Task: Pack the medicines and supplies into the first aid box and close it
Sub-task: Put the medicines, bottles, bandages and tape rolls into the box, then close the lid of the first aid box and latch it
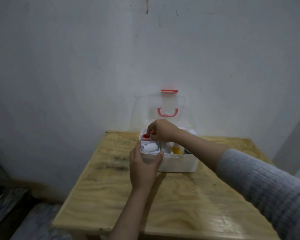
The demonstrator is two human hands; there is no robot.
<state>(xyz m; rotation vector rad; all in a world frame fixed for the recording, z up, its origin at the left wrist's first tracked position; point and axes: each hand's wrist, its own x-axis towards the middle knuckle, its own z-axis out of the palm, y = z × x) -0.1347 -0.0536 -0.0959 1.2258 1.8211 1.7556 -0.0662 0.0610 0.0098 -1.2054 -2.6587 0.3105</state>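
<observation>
A white first aid box (178,163) stands open near the far edge of a wooden table (163,196). Its clear lid (142,111), with a red handle and latch, leans upright against the wall. My left hand (144,168) grips the box's front left corner. My right hand (161,130) reaches into the back left compartment, fingertips pinching a small red-capped item (145,136); a second red piece shows under the fingers. Inside lie a white bandage roll (150,147), a yellow bottle (177,150) and other white supplies, partly hidden by my right wrist.
The table stands against a scuffed white wall (93,66). Dark furniture and a patterned cloth (16,213) lie low at the left. Bare wood stretches between the box and the table's near edge.
</observation>
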